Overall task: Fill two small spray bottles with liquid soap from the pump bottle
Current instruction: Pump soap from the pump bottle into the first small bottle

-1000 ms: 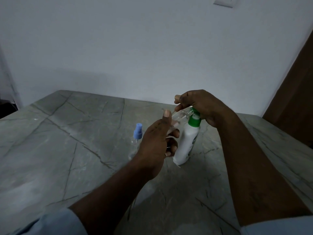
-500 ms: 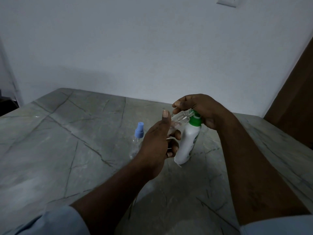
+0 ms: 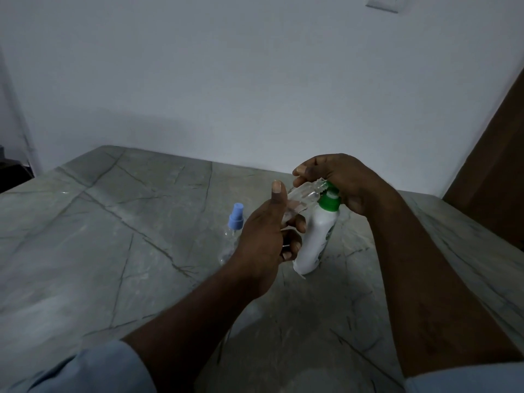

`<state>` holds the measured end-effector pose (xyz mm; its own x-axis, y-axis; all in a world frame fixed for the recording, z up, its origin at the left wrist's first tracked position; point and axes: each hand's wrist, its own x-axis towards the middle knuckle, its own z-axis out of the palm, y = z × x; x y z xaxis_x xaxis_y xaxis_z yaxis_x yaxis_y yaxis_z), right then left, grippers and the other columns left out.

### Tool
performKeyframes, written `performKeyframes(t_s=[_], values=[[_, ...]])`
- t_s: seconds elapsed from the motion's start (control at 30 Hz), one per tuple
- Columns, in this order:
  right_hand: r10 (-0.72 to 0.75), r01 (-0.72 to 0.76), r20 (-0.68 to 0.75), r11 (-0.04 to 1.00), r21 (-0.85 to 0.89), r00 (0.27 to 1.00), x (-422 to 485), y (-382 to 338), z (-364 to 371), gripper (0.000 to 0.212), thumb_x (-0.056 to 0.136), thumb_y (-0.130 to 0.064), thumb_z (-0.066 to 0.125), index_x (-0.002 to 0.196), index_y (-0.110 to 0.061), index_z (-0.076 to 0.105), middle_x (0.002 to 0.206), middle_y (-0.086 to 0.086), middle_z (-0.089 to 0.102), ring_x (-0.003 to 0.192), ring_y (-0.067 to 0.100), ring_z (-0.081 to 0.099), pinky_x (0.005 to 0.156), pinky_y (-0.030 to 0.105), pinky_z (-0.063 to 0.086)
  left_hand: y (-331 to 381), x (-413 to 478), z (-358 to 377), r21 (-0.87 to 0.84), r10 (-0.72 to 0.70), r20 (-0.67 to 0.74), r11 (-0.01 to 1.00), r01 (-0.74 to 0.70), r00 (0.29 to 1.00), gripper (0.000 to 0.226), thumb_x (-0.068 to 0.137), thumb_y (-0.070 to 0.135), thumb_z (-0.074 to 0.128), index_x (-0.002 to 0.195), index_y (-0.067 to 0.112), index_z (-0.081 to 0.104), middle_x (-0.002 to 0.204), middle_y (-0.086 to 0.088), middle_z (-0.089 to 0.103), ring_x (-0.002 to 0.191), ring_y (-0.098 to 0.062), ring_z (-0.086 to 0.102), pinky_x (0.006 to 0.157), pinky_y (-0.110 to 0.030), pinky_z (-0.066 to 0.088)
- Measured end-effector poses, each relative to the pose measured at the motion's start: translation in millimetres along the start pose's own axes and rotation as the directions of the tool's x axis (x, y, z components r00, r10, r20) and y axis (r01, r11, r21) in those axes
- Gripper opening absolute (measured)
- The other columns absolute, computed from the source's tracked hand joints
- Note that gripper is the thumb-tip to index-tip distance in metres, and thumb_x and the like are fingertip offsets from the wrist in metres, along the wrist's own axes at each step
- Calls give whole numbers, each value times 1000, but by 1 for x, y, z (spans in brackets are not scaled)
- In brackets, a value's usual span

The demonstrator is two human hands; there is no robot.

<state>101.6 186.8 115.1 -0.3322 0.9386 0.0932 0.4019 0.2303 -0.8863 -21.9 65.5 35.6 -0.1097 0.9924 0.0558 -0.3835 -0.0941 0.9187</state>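
A white pump bottle [image 3: 316, 239] with a green collar stands on the grey stone table [image 3: 113, 236], leaning a little. My right hand [image 3: 343, 182] covers its pump head from above. My left hand [image 3: 266, 236] holds a small clear spray bottle [image 3: 304, 195] without its cap, tilted so its open neck points at the pump's nozzle. A second clear spray bottle [image 3: 231, 239] with a blue spray cap stands upright on the table just left of my left hand, partly hidden behind it.
A white wall rises behind the table's far edge, with a switch plate [image 3: 382, 2] high up. A brown door [image 3: 493, 154] stands at the right. The table's left edge drops off near a dark object [image 3: 11, 174].
My right hand has sunk slightly onto the pump head. The tilted clear bottle and my left hand have stayed in nearly the same place.
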Motion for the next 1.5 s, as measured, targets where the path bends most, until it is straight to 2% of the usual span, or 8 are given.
performKeyframes(t_s=[0.2,0.3,0.4,0.47,0.67,0.93,1.17,1.5], values=[[24,-24,15,999,24,1000,-1,3,2,14,91,-9,67,96,-10,80,102,7,79,107,37,71,98,55,55,-1,-1,-1,-6,-14,0,1000,14,1000,71,89,71,36,107,10,67,69,1,60,50,-11,45,42,-19,37],[-3,3,13,1000,-6,1000,-2,2,2,16,84,-25,71,90,-14,82,102,9,79,108,41,70,100,62,53,-2,-1,-1,5,-3,-1,1000,3,1000,71,91,70,34,112,10,65,69,2,60,50,-9,46,43,-20,36],[-45,45,9,999,-26,999,-4,-2,1,54,52,-55,72,91,-18,81,102,8,79,105,39,71,100,60,53,-1,-1,1,0,4,-1,1000,-4,1000,72,91,69,34,115,10,65,70,1,61,51,-9,46,44,-21,36],[-68,68,10,997,-22,998,-4,-2,0,60,50,-59,73,92,-17,80,102,8,79,106,38,71,101,60,53,0,-2,1,4,16,-3,1000,-16,1000,73,91,70,34,115,9,65,71,1,61,51,-10,46,44,-21,36],[-29,29,6,999,26,1000,-2,2,-1,14,87,-17,69,95,-12,79,99,10,79,109,41,70,104,59,51,2,-2,2,0,4,-26,1000,-4,1000,76,86,71,37,117,8,65,67,2,62,48,-9,48,43,-19,37],[29,-29,-7,999,18,1000,-3,4,2,16,87,-15,69,97,-10,80,104,13,78,110,43,69,99,57,53,-1,-2,1,-1,2,-21,1000,-2,1000,71,87,72,37,113,13,68,69,2,62,49,-10,46,44,-20,37],[-59,59,1,998,2,998,-3,-1,-2,52,56,-53,75,91,-14,80,99,8,79,107,40,70,102,59,52,-2,-2,2,9,5,5,1000,-5,1000,73,93,69,33,120,10,64,71,2,63,49,-9,48,44,-19,37],[-43,43,7,998,44,999,0,3,-3,17,93,-17,63,99,-9,78,97,10,80,101,36,73,101,54,54,0,-3,-2,-60,-30,65,998,34,997,71,94,69,34,118,10,66,74,-1,62,52,-11,47,46,-22,36]])
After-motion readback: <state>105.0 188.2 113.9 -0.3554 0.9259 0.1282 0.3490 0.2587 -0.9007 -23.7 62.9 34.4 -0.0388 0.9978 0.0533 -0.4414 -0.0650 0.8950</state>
